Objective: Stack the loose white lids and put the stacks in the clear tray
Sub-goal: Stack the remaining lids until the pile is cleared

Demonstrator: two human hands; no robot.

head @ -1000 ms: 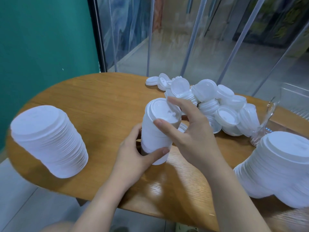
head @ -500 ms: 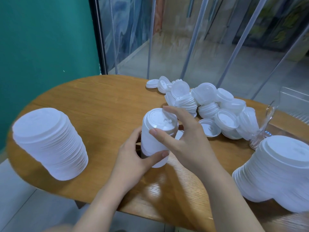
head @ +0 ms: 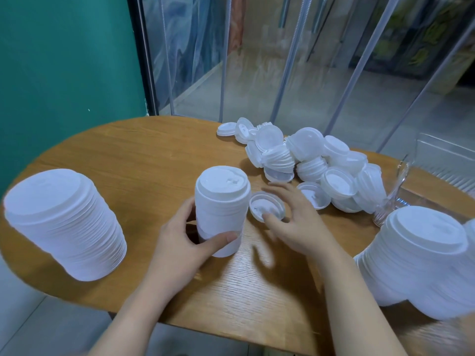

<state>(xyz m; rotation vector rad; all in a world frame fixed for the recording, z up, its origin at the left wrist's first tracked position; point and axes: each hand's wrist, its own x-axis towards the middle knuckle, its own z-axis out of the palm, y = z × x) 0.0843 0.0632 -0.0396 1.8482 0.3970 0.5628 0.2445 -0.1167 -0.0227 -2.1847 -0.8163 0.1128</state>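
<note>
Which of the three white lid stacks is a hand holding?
The narrow middle stack of white plastic lids: the left hand grips its base. The wider stacks at the table's left and right stand untouched.

Soft, even daylight comes through the glass panels (head: 295, 60) at the back, leaving a pale sheen on the wooden counter (head: 144, 155) and faint shadows beneath the right hand (head: 295, 222). The white lid stacks (head: 64, 222) at both edges look blurred and stretched by the wide lens. The middle stays fairly sharp.

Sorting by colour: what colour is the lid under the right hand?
White lid, clearest in the head view.
</note>
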